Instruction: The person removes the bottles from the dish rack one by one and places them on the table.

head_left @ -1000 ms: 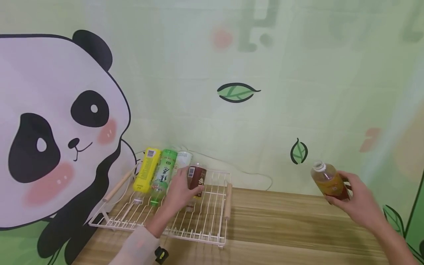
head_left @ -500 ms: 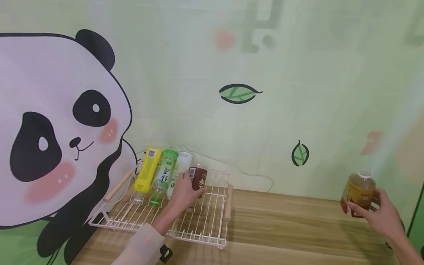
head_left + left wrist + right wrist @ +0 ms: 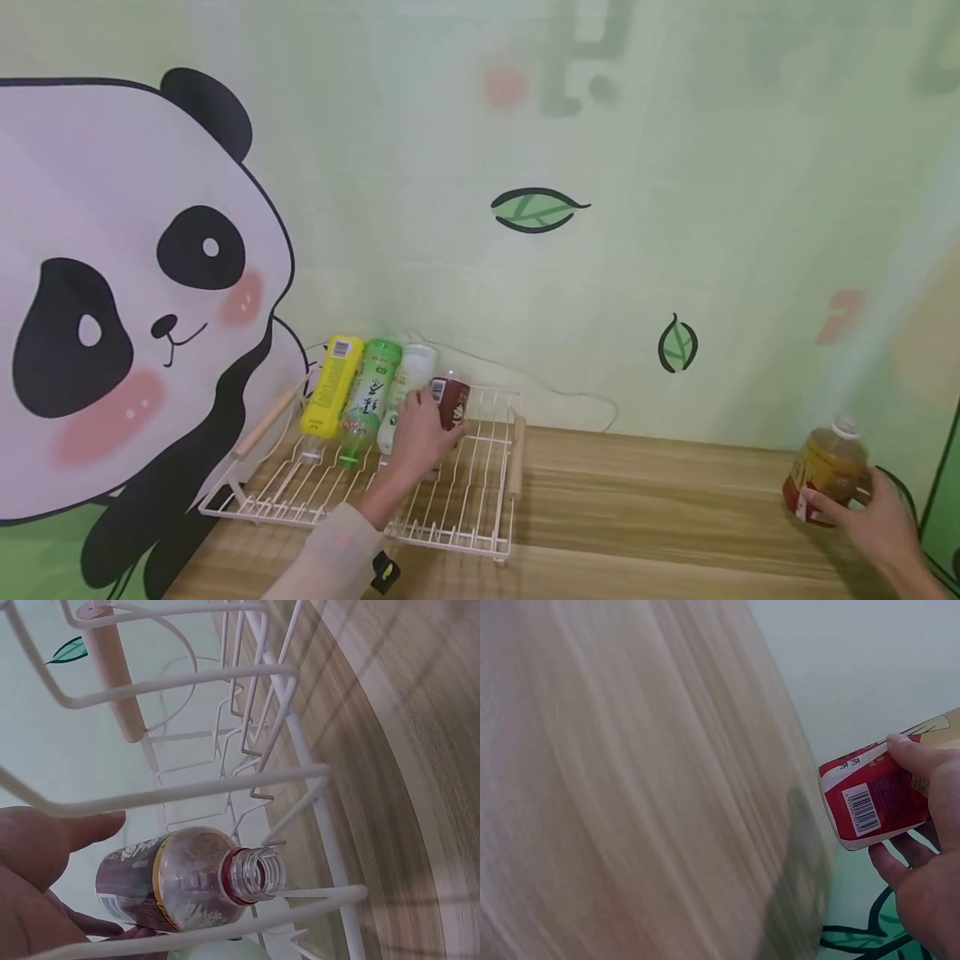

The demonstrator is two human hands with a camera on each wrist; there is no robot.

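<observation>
Near the counter's (image 3: 645, 508) rear edge, our right hand (image 3: 883, 518) grips an amber bottle (image 3: 828, 467), which a tilted release could topple; left hand (image 3: 420, 437) wide.

I log four bottles (image 3: 371, 392) in a rack (image 3: 450, 546) on the table (image 3: 637, 508), left. Single bottle (image 3: 831, 462): right hand (image 3: 881, 525), far right. Backdrop (image 3: 600, 292): behind all.

On the white wire rack (image 3: 517, 467), a capless, clear plastic bottle with a dark-brown label (image 3: 453, 402) is laid neck frontward; well to its right, a red-and-yellow-labelled plastic bottle (image 3: 831, 467) is held, slightly tilted.
</observation>
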